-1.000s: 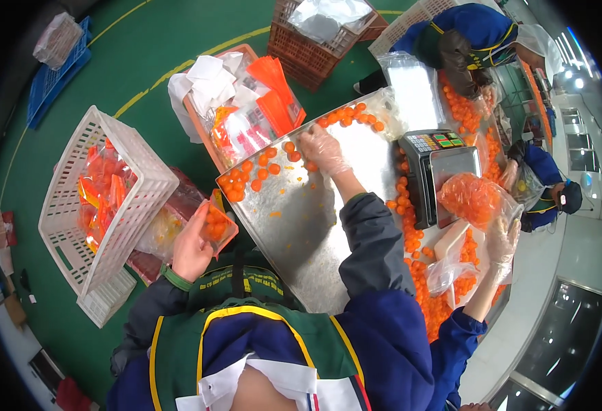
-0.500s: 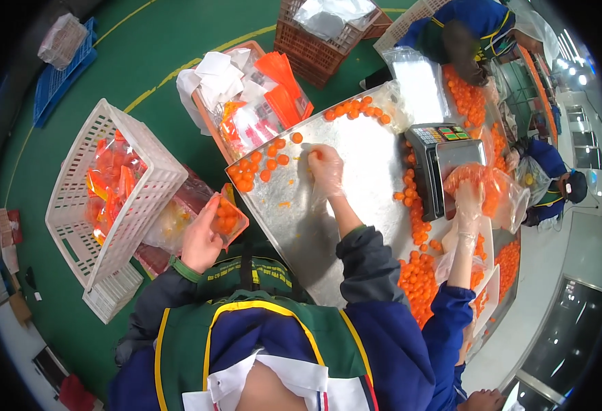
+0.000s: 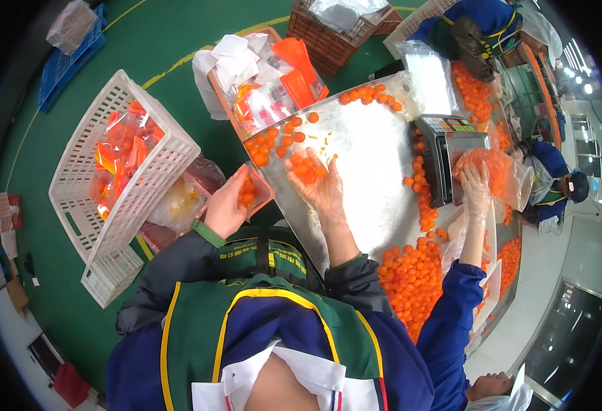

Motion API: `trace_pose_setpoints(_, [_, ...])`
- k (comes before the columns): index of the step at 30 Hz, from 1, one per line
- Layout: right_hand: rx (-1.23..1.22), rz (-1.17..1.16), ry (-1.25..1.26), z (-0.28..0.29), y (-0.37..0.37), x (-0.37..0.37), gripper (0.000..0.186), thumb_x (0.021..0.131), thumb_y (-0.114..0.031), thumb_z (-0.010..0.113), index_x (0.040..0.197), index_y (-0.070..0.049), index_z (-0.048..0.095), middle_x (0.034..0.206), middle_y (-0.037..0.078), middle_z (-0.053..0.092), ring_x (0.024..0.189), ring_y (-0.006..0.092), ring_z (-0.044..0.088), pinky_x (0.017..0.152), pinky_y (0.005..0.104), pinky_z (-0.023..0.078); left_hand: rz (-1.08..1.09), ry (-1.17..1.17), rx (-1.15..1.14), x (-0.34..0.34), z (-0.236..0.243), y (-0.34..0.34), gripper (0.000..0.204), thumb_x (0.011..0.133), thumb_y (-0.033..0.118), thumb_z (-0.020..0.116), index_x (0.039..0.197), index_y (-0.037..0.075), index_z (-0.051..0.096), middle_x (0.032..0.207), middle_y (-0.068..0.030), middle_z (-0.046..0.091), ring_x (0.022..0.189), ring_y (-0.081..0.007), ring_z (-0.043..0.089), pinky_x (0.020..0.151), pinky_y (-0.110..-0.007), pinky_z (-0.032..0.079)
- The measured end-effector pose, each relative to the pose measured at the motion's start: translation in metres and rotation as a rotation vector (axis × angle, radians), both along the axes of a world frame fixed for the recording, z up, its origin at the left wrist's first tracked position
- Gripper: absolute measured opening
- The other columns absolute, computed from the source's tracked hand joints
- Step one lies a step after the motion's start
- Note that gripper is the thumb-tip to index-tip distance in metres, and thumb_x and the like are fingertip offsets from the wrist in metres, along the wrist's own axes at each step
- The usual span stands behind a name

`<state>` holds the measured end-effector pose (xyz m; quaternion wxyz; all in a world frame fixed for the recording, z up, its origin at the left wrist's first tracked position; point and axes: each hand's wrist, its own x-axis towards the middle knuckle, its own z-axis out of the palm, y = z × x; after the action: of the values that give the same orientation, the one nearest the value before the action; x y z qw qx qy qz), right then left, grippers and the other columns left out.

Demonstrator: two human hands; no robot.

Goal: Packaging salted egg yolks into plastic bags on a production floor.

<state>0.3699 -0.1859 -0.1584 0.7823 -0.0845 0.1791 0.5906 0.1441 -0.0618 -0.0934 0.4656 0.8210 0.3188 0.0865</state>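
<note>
My bare left hand [image 3: 224, 209] grips a small clear bag with orange printing [image 3: 261, 190], which has orange balls [image 3: 246, 188] inside, beside the steel table's left edge. My gloved right hand [image 3: 321, 192] is turned palm up over the steel table [image 3: 362, 171], cupping several orange balls [image 3: 307, 166] in its curled fingers. More balls [image 3: 266, 142] lie along the table's far left edge, and a large heap [image 3: 407, 281] lies at the right near my right arm. The scale [image 3: 438, 164] stands right of my right hand, with loose balls along its left side.
A co-worker's gloved hand [image 3: 476, 185] rests on a bag of balls [image 3: 493, 168] on the scale. Other workers [image 3: 465, 31] [image 3: 547, 164] lean in at the right. A white crate [image 3: 81, 198] of filled bags stands left; a pink bin [image 3: 260, 120] and brown crates [image 3: 314, 44] lie beyond.
My right hand has come back toward my left hand and turned palm up with balls gathered in it. The co-worker's hand and bag have shifted on the scale.
</note>
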Motion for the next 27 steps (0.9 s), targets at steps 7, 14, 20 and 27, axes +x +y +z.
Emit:
trace_pose_setpoints(7, [-0.001, 0.283, -0.178, 0.085, -0.002, -0.04, 0.058, 0.104, -0.047, 0.036, 0.141, -0.003, 0.042, 0.149, 0.022, 0.041, 0.133, 0.0387, 0.046, 0.102, 0.0569, 0.047, -0.019, -0.034, 0.04, 0.012, -0.001, -0.006, 0.077, 0.069, -0.008, 0.054, 0.144, -0.002, 0.038, 0.15, -0.0194, 0.041, 0.129, -0.0378, 0.049, 0.101, -0.039, 0.047])
trace_pose_setpoints(14, [-0.158, 0.479, -0.627, 0.109, 0.015, -0.071, 0.058, 0.103, -0.04, 0.047, 0.144, 0.002, 0.042, 0.141, 0.017, 0.05, 0.123, 0.028, 0.053, 0.098, 0.0401, 0.047, 0.009, -0.057, -0.011, 0.009, 0.004, -0.01, 0.082, 0.067, -0.008, 0.058, 0.146, 0.0, 0.035, 0.151, -0.0187, 0.04, 0.127, -0.0388, 0.05, 0.1, -0.039, 0.047])
trace_pose_setpoints(20, [-0.452, 0.362, -1.258, 0.072, 0.02, -0.001, 0.024, 0.099, -0.023, 0.057, 0.108, -0.004, 0.067, 0.107, 0.009, 0.068, 0.097, 0.0248, 0.065, 0.085, 0.0363, 0.051, 0.064, -0.114, 0.058, -0.003, -0.009, 0.005, 0.078, 0.069, -0.011, 0.054, 0.145, 0.001, 0.038, 0.149, -0.0176, 0.043, 0.127, -0.0375, 0.051, 0.102, -0.037, 0.046])
trace_pose_setpoints(27, [-0.499, -0.113, -2.887, -0.002, 0.09, 0.076, 0.031, 0.075, -0.021, 0.071, 0.105, -0.014, 0.066, 0.107, 0.01, 0.061, 0.102, 0.0323, 0.059, 0.086, 0.0452, 0.049, 0.114, -0.044, -0.194, -0.003, 0.01, 0.018, 0.082, 0.068, -0.014, 0.05, 0.148, 0.003, 0.038, 0.146, -0.0177, 0.047, 0.119, -0.0338, 0.059, 0.085, -0.032, 0.052])
